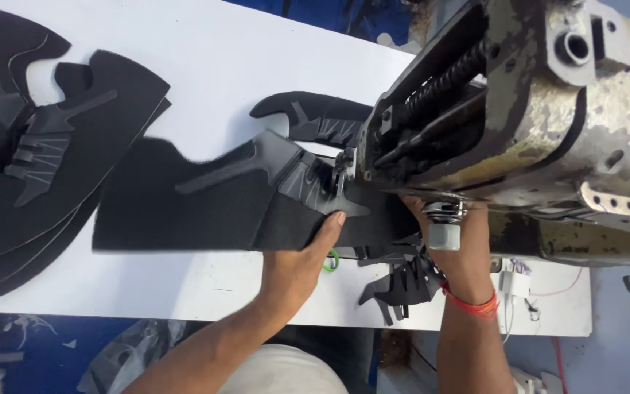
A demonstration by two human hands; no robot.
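A black fabric shoe-upper piece (184,208) with a dark grey plastic-like overlay (278,164) lies on the white table (213,66), its right end under the needle area of a worn sewing machine (519,109). My left hand (297,266) presses flat on the piece's near edge, fingers stretched toward the needle. My right hand (461,248) reaches under the machine head, its fingers hidden there; an orange band circles the wrist. Another black piece (315,117) lies just behind the machine's needle area.
A stack of similar black cut pieces (30,146) with grey overlays lies at the table's left. Small black trim pieces (402,284) sit near the front edge between my arms. A green ring (332,261) peeks out beside my left hand. Blue floor shows beyond the table.
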